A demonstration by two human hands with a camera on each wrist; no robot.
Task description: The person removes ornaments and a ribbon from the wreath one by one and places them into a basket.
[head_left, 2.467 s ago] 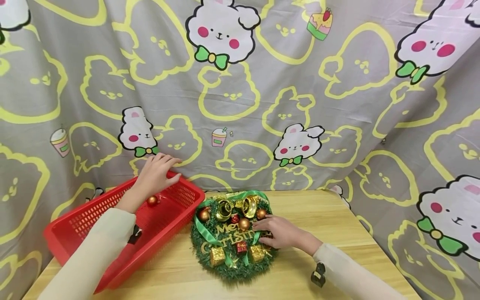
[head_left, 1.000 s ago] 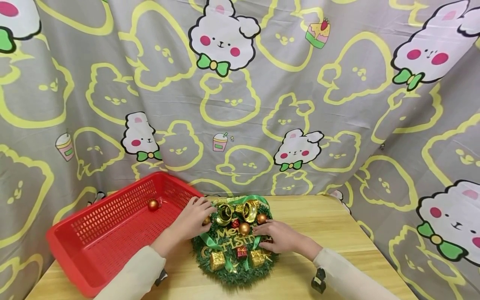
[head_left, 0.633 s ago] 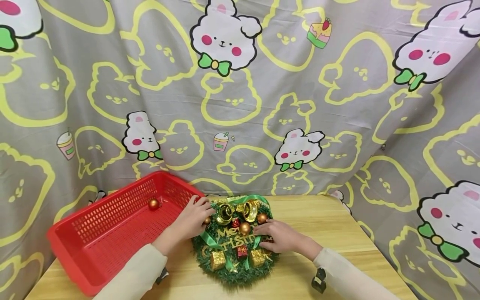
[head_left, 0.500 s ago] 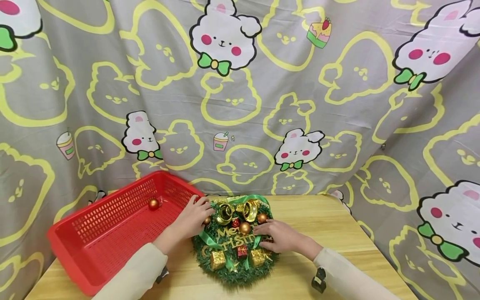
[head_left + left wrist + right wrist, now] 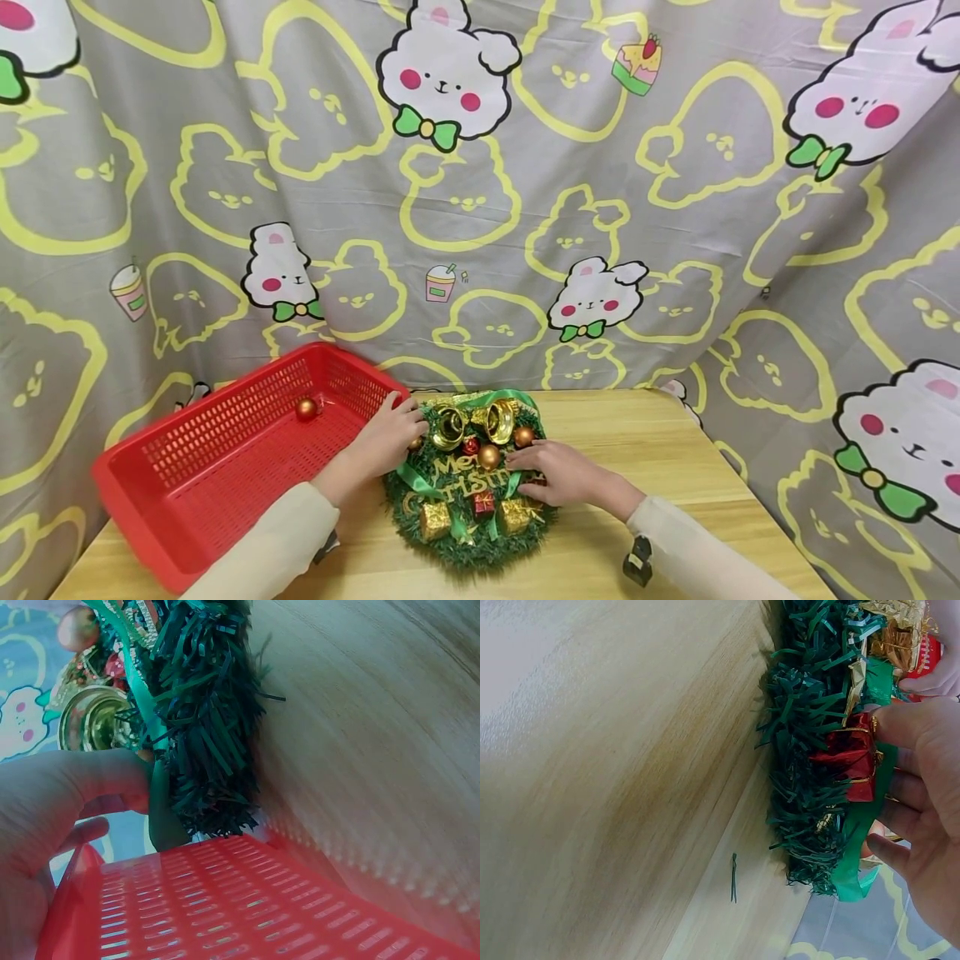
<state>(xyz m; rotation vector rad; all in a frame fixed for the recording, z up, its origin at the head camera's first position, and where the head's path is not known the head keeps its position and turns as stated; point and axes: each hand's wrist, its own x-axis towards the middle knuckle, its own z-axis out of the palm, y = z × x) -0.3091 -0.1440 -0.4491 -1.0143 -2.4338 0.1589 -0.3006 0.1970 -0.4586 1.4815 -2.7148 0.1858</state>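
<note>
A round green Christmas wreath (image 5: pixel 472 546) lies on the table, with gold bells (image 5: pixel 450 427), gift boxes, copper balls, green ribbon and gold lettering on it. My left hand (image 5: pixel 386 437) is at its upper left edge, its fingers curled about a copper Christmas ball (image 5: pixel 415 442), mostly hidden beneath them. In the left wrist view the thumb and fingers meet beside the green ribbon (image 5: pixel 159 802), over the basket's rim. My right hand (image 5: pixel 558 473) rests on the wreath's right side, fingers extended over it. The right wrist view puts its thumb by a red gift box (image 5: pixel 859 757).
A red perforated plastic basket (image 5: pixel 120 500) stands against the wreath's left side, with one copper ball (image 5: pixel 306 408) in its far end. A small dark green strand (image 5: pixel 733 877) lies on the wooden table (image 5: pixel 622 433). A printed curtain (image 5: pixel 480 225) hangs behind.
My left hand came from over the basket to the wreath's left edge, where it has shifted slightly since. The right hand stays in place on the wreath.
</note>
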